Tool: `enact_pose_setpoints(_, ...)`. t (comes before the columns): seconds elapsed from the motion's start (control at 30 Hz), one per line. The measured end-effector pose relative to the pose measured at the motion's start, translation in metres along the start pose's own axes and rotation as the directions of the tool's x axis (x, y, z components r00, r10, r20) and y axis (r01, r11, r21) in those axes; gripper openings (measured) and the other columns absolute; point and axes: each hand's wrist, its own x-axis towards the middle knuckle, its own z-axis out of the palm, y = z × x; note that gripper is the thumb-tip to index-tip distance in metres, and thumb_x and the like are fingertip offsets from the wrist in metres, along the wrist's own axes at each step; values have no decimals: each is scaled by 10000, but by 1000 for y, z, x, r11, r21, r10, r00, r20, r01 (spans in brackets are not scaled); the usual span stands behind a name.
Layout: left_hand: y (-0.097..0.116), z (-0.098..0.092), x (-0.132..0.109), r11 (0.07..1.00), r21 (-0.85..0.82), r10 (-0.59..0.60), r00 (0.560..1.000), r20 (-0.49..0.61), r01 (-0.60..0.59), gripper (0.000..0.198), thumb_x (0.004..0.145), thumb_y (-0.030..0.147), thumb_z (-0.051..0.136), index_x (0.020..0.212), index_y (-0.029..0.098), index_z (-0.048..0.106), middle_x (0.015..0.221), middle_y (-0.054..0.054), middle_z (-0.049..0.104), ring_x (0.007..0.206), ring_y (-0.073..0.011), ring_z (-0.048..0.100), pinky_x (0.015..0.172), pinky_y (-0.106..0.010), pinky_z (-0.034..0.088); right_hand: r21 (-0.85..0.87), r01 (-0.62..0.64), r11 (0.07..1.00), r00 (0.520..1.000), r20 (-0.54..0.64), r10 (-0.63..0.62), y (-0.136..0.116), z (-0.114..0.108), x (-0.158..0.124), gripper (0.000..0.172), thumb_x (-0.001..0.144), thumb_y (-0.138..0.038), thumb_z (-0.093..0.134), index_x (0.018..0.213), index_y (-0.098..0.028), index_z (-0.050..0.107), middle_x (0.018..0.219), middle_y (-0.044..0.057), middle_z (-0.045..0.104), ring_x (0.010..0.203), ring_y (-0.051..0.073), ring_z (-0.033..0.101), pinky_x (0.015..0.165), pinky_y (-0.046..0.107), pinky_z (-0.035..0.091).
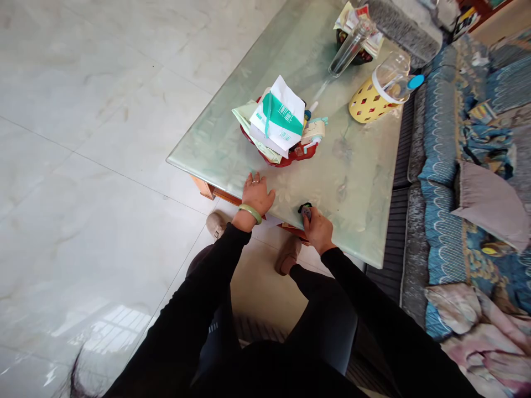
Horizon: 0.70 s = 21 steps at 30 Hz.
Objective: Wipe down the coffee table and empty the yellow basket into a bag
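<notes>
My left hand [256, 197] rests palm down on the near edge of the glass-topped table [211, 145], its fingers spread and nothing in them. It wears a ring and a pale green bangle [250, 213]. To its right, my right hand [321, 232] is closed around a small greyish item with a black loop [306, 208], held at the tabletop; its exact kind is unclear. Beyond both hands stands a red tray [295, 158], piled with papers and small things. A white and green paper bag [286, 124] lies on top.
Farther back are a yellow basket [367, 104] with bottles, a clear glass tube [347, 54] and a dark bowl [360, 57] of packets. A sofa with blue covers [442, 221] runs along the right, with a grey cushion [493, 202]. Pale tiled floor [103, 110] extends left.
</notes>
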Motion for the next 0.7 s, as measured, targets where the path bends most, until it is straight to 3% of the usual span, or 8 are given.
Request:
enact_pose_setpoints(0.13,-10,4,6,996,-45,67,994,-91,-71,591,992,381,577,1480,50,556,1637,-218,506,1604,-376,353,1330,-537,305,63,-36,997,999,-23,38,-54,-11,41,325,1096,-341,378,1246,-155,598,1019,143,772,909,265,713,697,307,359)
enact_pose_setpoints(0.23,-13,4,11,996,-28,80,992,-103,-83,559,990,360,555,1467,70,578,1622,-212,528,1597,-348,381,1330,-534,315,137,83,987,996,-52,-76,-113,-20,79,316,1107,-339,368,1264,-178,589,1124,148,768,1002,268,726,751,309,415)
enact_pose_setpoints(0.33,-6,5,13,997,13,77,993,-92,-77,583,992,322,536,1504,42,548,1624,-227,521,1590,-335,398,1333,-515,316,153,192,969,981,-59,-185,-141,-25,96,331,1122,-320,326,1283,-172,574,1189,160,756,1078,261,719,804,307,454)
enact_pose_setpoints(0.4,6,10,10,997,37,73,993,-95,-70,601,1000,298,517,1527,11,519,1638,-241,499,1594,-342,388,1337,-506,308,145,277,950,961,-44,-274,-132,-26,95,318,1119,-287,330,1298,-170,566,1220,160,751,1115,251,711,832,300,464)
enact_pose_setpoints(0.47,25,23,1,993,65,104,992,-76,-99,613,1010,274,492,1547,-20,484,1661,-257,460,1602,-347,370,1343,-500,290,124,318,940,948,-14,-318,-103,-25,86,294,1105,-259,370,1300,-170,570,1223,159,753,1111,243,713,825,288,460)
enact_pose_setpoints(0.53,51,43,-11,977,90,191,982,6,-191,628,1016,262,488,1568,-35,452,1688,-259,414,1610,-344,353,1349,-483,275,94,259,961,965,15,-262,-62,-23,72,278,1088,-254,412,1288,-167,583,1180,161,764,1056,242,723,777,283,442)
enact_pose_setpoints(0.63,93,77,-32,928,86,346,925,158,-362,658,1033,296,499,1599,-28,415,1721,-237,363,1622,-330,333,1347,-439,285,55,116,992,993,10,-117,-1,-20,47,279,1073,-280,429,1263,-166,598,1084,151,778,964,249,727,708,292,393)
enact_pose_setpoints(0.7,114,94,-41,916,69,378,908,179,-395,691,1045,343,499,1618,-27,389,1733,-231,341,1626,-335,325,1344,-432,297,36,50,998,999,-10,-50,21,-18,37,306,1074,-307,398,1241,-161,609,992,147,776,900,259,720,684,305,367)
